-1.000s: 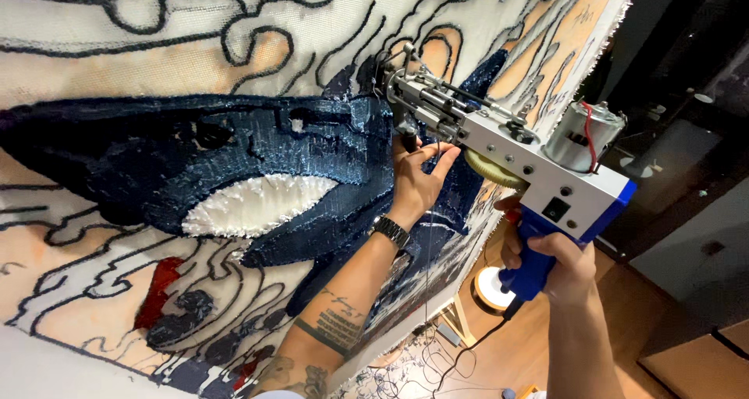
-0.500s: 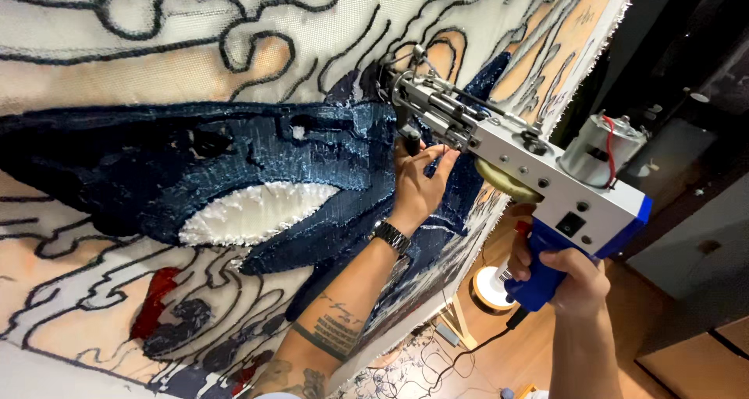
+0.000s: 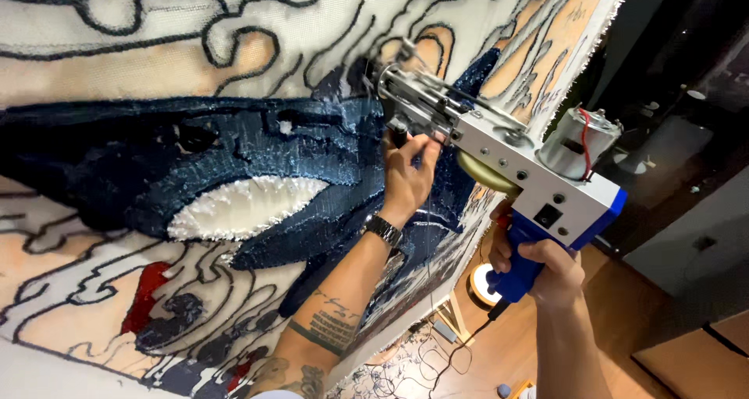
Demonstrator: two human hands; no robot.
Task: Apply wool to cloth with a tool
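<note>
Right hand (image 3: 546,262) wrapped tight around the blue handle of a white rug gun (image 3: 507,161). Left hand (image 3: 407,169) curled shut around the black front grip, just under the gun's metal tip. Tip pressed against the dark blue rug (image 3: 195,173) right above the left hand.

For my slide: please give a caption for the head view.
Two hands press a blue-handled tufting gun against a stretched cloth with dark blue tufting.

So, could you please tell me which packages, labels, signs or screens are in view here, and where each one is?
None that I can make out: no package, sign or screen.
The nearest thing to a label is a small black rectangular panel on the white body of the tufting gun, just above its blue handle, held by the right hand.
</note>
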